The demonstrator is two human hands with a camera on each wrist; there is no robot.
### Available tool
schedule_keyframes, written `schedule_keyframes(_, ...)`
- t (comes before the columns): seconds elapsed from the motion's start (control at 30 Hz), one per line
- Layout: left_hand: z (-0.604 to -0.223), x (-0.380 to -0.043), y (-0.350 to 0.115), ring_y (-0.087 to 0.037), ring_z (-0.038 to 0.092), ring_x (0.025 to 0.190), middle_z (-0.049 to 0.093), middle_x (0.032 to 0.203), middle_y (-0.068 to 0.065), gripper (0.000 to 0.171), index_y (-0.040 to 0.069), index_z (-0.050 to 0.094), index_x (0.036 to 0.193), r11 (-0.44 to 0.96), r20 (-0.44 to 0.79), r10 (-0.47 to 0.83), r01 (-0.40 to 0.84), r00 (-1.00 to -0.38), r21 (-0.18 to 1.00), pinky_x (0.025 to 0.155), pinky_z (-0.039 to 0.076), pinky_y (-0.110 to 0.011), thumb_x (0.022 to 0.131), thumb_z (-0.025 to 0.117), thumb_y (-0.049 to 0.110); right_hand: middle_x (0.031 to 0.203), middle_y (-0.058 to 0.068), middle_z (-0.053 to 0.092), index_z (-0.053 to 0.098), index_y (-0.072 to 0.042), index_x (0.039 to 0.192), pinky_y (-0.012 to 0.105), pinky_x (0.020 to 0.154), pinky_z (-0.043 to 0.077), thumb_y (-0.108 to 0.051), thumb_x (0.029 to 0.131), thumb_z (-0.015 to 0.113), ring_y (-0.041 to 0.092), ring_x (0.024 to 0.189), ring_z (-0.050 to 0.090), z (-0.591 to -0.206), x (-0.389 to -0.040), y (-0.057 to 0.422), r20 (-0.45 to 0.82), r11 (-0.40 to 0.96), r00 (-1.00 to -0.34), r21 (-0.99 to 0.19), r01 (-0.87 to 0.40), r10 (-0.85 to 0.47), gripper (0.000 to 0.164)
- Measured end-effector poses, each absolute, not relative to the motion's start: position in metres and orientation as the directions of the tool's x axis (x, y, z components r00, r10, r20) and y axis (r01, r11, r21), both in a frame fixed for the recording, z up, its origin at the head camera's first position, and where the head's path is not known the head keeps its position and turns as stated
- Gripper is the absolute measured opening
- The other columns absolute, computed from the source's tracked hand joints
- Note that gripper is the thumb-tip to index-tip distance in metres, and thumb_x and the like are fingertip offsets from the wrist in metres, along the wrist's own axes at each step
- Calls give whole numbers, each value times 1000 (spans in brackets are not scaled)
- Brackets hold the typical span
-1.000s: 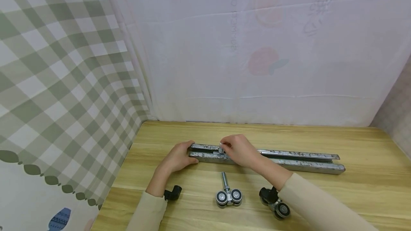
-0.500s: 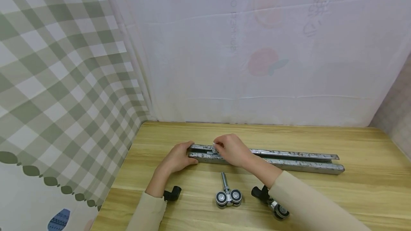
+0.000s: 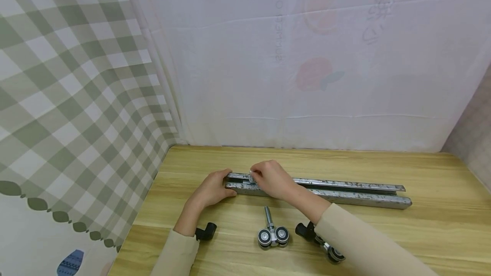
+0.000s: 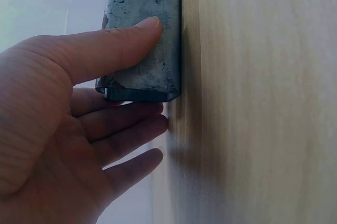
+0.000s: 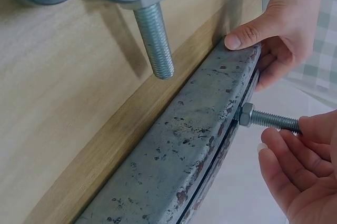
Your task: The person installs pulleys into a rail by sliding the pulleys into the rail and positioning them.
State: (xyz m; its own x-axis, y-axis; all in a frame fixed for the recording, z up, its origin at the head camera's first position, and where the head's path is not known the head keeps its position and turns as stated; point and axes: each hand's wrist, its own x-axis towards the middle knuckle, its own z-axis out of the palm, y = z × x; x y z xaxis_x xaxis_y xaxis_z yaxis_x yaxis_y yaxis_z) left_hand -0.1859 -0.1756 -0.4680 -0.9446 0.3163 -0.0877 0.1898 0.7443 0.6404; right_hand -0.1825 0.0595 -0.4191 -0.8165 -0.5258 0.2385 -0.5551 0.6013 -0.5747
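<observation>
Your right hand (image 3: 270,179) pinches the threaded bolt (image 5: 274,121) by its shank, thumb against fingers, so the bolt lies at nine o'clock from that hand, rising from the slot of the metal rail (image 3: 353,199). Your left hand (image 3: 212,187) grips the rail's left end, thumb along the near side; from there the bolt is between two and three o'clock. The wheeled trolley (image 3: 273,236) rests at your right hand's six o'clock, apart from the rail.

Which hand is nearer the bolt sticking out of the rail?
Right. The right hand pinches the free end of the bolt. The left hand grips the end of the rail, to the left of the bolt and not touching it.
</observation>
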Motion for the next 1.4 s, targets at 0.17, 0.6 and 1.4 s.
schedule_keyframes(0.17,-469,-186,-176,-33,60,128,63,140,-20,70,-3,56,146,745,-97,309,177,-946,643,107,50,-50,87,88,18,86,5,74,79,2,106,25,64,52,-3,101,67,4,65,56,-420,-182,59,248,597,-810,-568,-566,-532,14)
schedule_keyframes(0.6,-470,-187,-177,-35,58,132,61,143,-20,73,-3,55,148,752,-100,303,173,-948,636,110,48,-51,87,88,19,106,8,78,73,-1,127,30,69,59,-15,101,71,12,81,71,-413,-178,77,194,665,-855,-555,-499,-480,30)
schedule_keyframes(1.4,-468,-185,-176,-37,48,143,53,153,-19,76,1,51,154,750,-140,286,130,-948,648,115,43,-53,90,86,24,129,11,72,73,-6,129,58,94,58,-19,94,80,36,119,67,-407,-125,173,397,676,-789,-415,-609,-468,38)
